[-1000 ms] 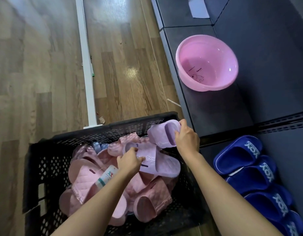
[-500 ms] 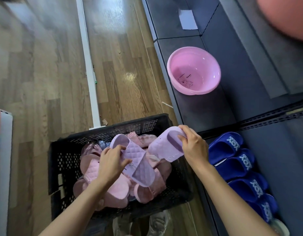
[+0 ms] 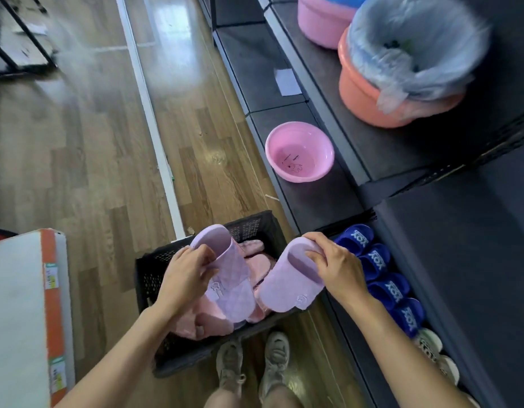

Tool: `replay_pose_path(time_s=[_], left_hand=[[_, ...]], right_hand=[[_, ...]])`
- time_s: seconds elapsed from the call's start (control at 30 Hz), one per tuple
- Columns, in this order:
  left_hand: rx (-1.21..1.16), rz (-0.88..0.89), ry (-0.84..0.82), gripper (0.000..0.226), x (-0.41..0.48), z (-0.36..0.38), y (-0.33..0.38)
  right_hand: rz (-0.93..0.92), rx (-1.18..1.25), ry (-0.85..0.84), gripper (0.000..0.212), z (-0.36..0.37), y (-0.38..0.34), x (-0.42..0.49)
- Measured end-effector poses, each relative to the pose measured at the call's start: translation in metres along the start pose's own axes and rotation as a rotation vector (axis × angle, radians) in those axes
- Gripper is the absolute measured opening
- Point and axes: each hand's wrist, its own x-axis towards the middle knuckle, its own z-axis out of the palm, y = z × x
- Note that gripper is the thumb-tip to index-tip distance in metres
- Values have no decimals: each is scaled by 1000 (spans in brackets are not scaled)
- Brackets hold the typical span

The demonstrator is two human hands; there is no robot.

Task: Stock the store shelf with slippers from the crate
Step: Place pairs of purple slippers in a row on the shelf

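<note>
Left hand: fingers curled round the strap of the first lilac slipper, thumb across its quilted top. The slipper is held over the middle of the crate.
Right hand: fingers and thumb pinch one end of the second lilac slipper, probably the heel, though blur makes this uncertain. The slipper is held above the crate's right side, apart from the first.
Crate: black with mesh walls, standing on the wooden floor just beside the bottom shelf.
Pink slippers: heaped inside the crate, beneath the two lilac ones.
Shelf: dark bottom board, running along the right of the view.
Blue slippers: a row with white lettering at the shelf front, touching one another, just right of the right hand.
Pink basin: upright on the bottom shelf, beyond the crate.
Orange basin: on the higher shelf, lined with clear plastic.
Shoes: the person's pair, on the floor near the crate.
</note>
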Motion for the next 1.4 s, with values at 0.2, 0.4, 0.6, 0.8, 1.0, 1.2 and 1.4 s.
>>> replay_pose_path(time_s=[0.2,0.4,0.6,0.8,1.0,1.2,1.4], left_hand=[[-10,193,28,20,-16,-74,65],[3,403,66,19,-21,-114,130],[31,650,58,18,-37,-129,196],[119,890,-53,37,-94,-128,277],[65,1000,-150,34,-151,-104,340],[4,1089,-312,17,-188,-72,392],[-16,1257,-457,13,-221,-46,440]], right_hand=[[58,70,104,31,-64,-30,-70],[137,43,261,24,-116,-32,-138],[214,65,372,31,-146,-17,-217],[280,87,512,28,-162,2,-317],[378,23,671,22,-160,15,-421],[535,29,842,65,-150,16,-504],[805,-7,911,49,-134,10,-572]])
